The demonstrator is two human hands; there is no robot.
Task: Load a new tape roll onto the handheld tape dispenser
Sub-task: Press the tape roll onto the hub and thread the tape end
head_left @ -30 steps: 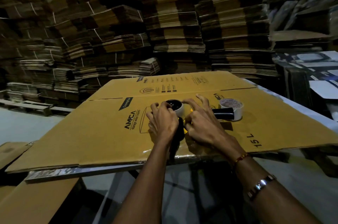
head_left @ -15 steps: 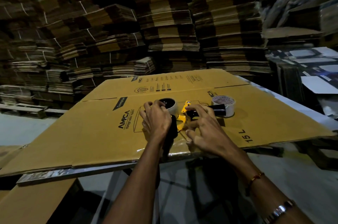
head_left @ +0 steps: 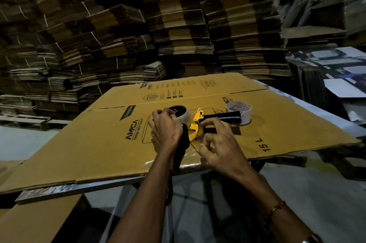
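cardboard sheet [head_left: 95, 143] serves as the work surface and landmark. near its middle, the left hand [head_left: 166, 129] curls its fingers round a tape roll [head_left: 181, 115] sitting on the yellow tape dispenser [head_left: 195, 125], probably seating it on the spindle. the right hand [head_left: 219, 144], fingers spread and loosely bent, steadies the dispenser's frame. farther right, a spare tape roll [head_left: 240, 111] waits behind the black handle [head_left: 223, 118].

A flat cardboard box [head_left: 95, 143] lies on the desk [head_left: 59, 190]. The left hand [head_left: 166, 130] holds a tape roll [head_left: 181, 114] on the yellow tape dispenser [head_left: 195, 127]. The right hand [head_left: 221, 143] touches the dispenser with bent fingers. Another tape roll [head_left: 240, 111] sits behind its black handle [head_left: 223, 119]. Tall cardboard stacks [head_left: 178, 24] stand behind.
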